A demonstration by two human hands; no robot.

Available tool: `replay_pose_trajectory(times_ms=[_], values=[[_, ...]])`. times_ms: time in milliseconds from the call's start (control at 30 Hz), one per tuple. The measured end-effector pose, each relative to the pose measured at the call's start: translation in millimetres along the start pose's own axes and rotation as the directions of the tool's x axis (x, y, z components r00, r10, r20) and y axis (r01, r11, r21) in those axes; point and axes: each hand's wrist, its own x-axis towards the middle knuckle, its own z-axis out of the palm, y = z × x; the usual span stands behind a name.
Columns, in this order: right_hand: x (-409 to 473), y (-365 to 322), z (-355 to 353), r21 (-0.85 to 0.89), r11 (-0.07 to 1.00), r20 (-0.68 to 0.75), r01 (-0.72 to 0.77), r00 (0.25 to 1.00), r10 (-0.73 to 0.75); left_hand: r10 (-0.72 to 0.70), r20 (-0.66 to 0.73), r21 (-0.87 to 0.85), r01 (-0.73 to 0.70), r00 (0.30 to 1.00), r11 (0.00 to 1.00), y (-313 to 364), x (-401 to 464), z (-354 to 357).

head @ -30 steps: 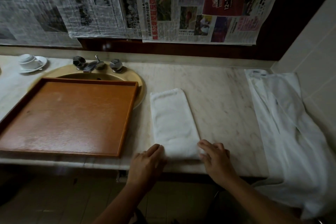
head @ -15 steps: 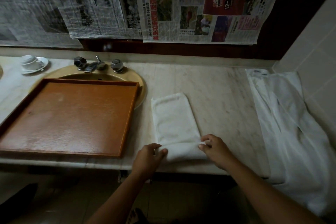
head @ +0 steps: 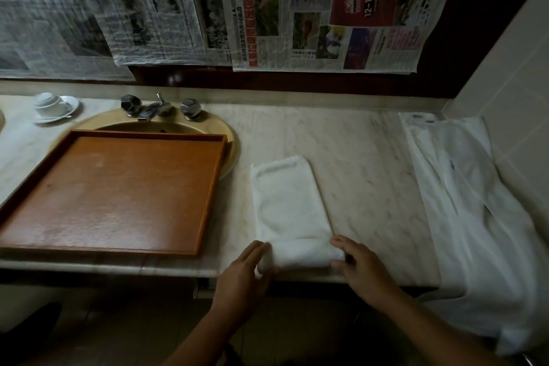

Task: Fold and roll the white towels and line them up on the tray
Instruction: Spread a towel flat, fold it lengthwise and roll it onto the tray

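Here, my two hands hold the rolled near end of a white towel at the table's front edge.

The white towel (head: 289, 205) lies folded in a long strip on the marble table (head: 365, 163), its near end turned up into a short roll. My left hand (head: 248, 273) cups the roll's left end with curled fingers, and my right hand (head: 361, 266) presses the right end, fingers bent around it. The wooden tray (head: 116, 193) sits just beside the towel at nine o'clock, resting partly over the yellow sink (head: 228, 140). At eleven o'clock stand the taps (head: 157, 107), and farther left a white cup on a saucer (head: 53, 105). At three o'clock lies a heap of white cloth (head: 475, 211). Newspaper sheets (head: 297, 9) hang at twelve o'clock.
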Motion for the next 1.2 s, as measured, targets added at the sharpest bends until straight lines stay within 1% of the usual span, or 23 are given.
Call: replay_pose_trajectory(times_ms=[67, 167, 233, 333, 400, 433, 467, 500, 533, 567, 600, 633, 667, 700, 767, 833, 867, 933, 1000, 1100, 1200], values=[[3.8, -3.6, -1.9, 0.087, 0.993, 0.027, -0.077, 0.997, 0.075, -0.093, 0.043, -0.127, 0.098, 0.995, 0.987, 0.9, 0.8, -1.7], [14.8, -10.0, -5.5, 0.141, 0.979, 0.060, -0.150, 0.988, 0.142, -0.251, 0.153, -0.281, 0.285, 0.956, 0.916, -1.5, 13.2, -3.7], [22.9, -13.5, -7.6, 0.139, 0.974, 0.056, -0.179, 0.983, 0.173, -0.293, 0.179, -0.306, 0.337, 0.939, 0.890, -3.2, 25.1, -4.8], [37.0, -17.1, -9.5, 0.143, 0.963, 0.042, -0.228, 0.974, 0.224, -0.331, 0.189, -0.246, 0.371, 0.924, 0.895, -5.4, 40.6, -6.1], [45.4, -21.7, -11.2, 0.104, 0.955, 0.030, -0.277, 0.961, 0.275, -0.380, 0.187, -0.273, 0.419, 0.906, 0.866, -3.8, 46.6, -7.9], [47.9, -23.9, -11.8, 0.043, 0.955, 0.007, -0.295, 0.955, 0.295, -0.394, 0.166, -0.287, 0.426, 0.904, 0.858, -3.0, 47.9, -8.4], [49.0, -26.1, -12.5, -0.051, 0.953, -0.028, -0.300, 0.954, 0.299, -0.388, 0.126, -0.266, 0.408, 0.913, 0.874, -0.1, 47.9, -9.6], [48.1, -29.0, -12.3, -0.145, 0.949, -0.070, -0.279, 0.960, 0.271, -0.357, 0.069, -0.211, 0.363, 0.932, 0.908, 2.6, 47.2, -9.7], [45.8, -33.0, -11.1, -0.228, 0.944, -0.110, -0.238, 0.970, 0.218, -0.295, -0.003, -0.132, 0.292, 0.955, 0.947, 5.1, 45.7, -9.7], [42.7, -34.8, -8.2, -0.299, 0.938, -0.148, -0.173, 0.980, 0.133, -0.199, -0.075, -0.033, 0.197, 0.977, 0.980, 5.9, 43.6, -8.1], [37.5, -34.4, -4.3, -0.348, 0.933, -0.179, -0.092, 0.983, 0.031, -0.091, -0.116, 0.062, 0.099, 0.989, 0.993, 6.2, 40.8, -6.2], [31.7, -29.9, 1.0, -0.369, 0.929, -0.195, -0.022, 0.979, -0.055, 0.003, -0.123, 0.145, 0.015, 0.992, 0.989, 4.7, 37.5, -3.5], [25.4, -23.9, 4.7, -0.361, 0.932, -0.204, 0.021, 0.974, -0.100, 0.071, -0.104, 0.207, -0.048, 0.992, 0.977, 2.9, 33.6, -1.8], [20.5, -17.8, 6.1, -0.317, 0.948, -0.193, 0.025, 0.977, -0.090, 0.117, -0.071, 0.249, -0.096, 0.991, 0.964, 1.8, 29.9, -1.9], [12.7, -7.6, 4.5, -0.219, 0.975, -0.102, -0.033, 0.995, 0.010, 0.157, 0.000, 0.303, -0.150, 0.988, 0.941, 0.8, 23.9, -4.2], [9.1, -3.7, 1.2, -0.157, 0.984, -0.009, -0.082, 0.997, 0.082, 0.141, 0.037, 0.294, -0.145, 0.989, 0.945, 1.3, 18.1, -6.1], [9.1, -4.5, 0.8, -0.120, 0.989, 0.006, -0.090, 0.996, 0.091, 0.100, 0.057, 0.238, -0.111, 0.993, 0.965, 2.3, 16.2, -7.1], [10.4, -7.1, 0.4, -0.034, 0.994, 0.006, -0.106, 0.994, 0.106, -0.027, 0.078, 0.048, 0.024, 0.997, 0.999, 4.6, 15.5, -7.9], [14.0, -9.4, -0.3, 0.019, 0.992, 0.020, -0.123, 0.992, 0.122, -0.129, 0.105, -0.061, 0.136, 0.986, 0.989, 3.6, 18.0, -8.6], [24.7, -15.4, -4.1, 0.042, 0.989, 0.076, -0.142, 0.988, 0.138, -0.208, 0.205, -0.107, 0.233, 0.956, 0.967, -3.7, 25.5, -9.3], [38.2, -18.1, -5.3, 0.043, 0.978, 0.106, -0.207, 0.974, 0.201, -0.228, 0.218, -0.091, 0.253, 0.949, 0.963, -6.5, 34.4, -10.8]])
